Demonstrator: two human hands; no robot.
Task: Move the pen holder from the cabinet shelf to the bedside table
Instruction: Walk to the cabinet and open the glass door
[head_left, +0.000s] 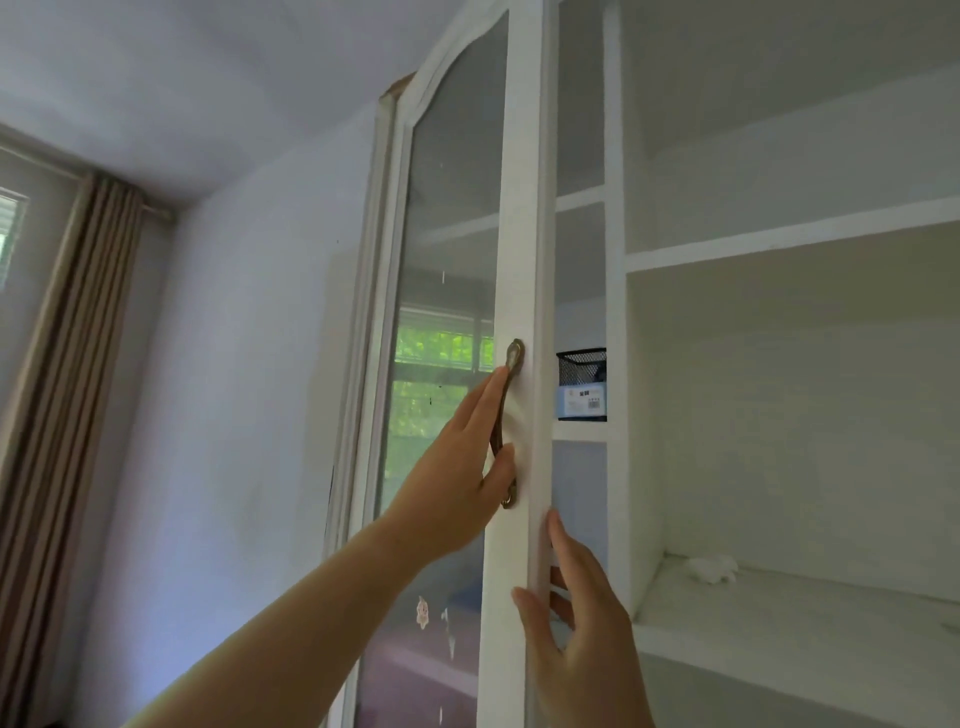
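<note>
1. I see the left hand (457, 467) reaching up to the bronze door handle (506, 423) on the white cabinet door (514, 260), just left of frame centre. Its fingers (483, 400) lie almost straight along the handle's outer side while the thumb presses the lower part, so the grip is loose, not a closed fist.
2. The right hand (582, 623), at 6 o'clock from the handle, takes the door's free edge: thumb on the front face, the other fingers curled round behind the edge, closed on the door frame.
3. The door stands partly open, its glass pane reflecting a window and green leaves.
4. The pen holder (582, 382), a black mesh cup with a pale blue label, sits on a narrow cabinet shelf (579, 430) at 3 o'clock from the handle's top, just behind the door's edge, partly hidden by it. Neither hand touches it.
5. At 4 o'clock, a wide lower shelf (779, 623) carries a small white crumpled scrap (711, 569).
6. A brown curtain (67, 389) hangs at 9 o'clock.
</note>
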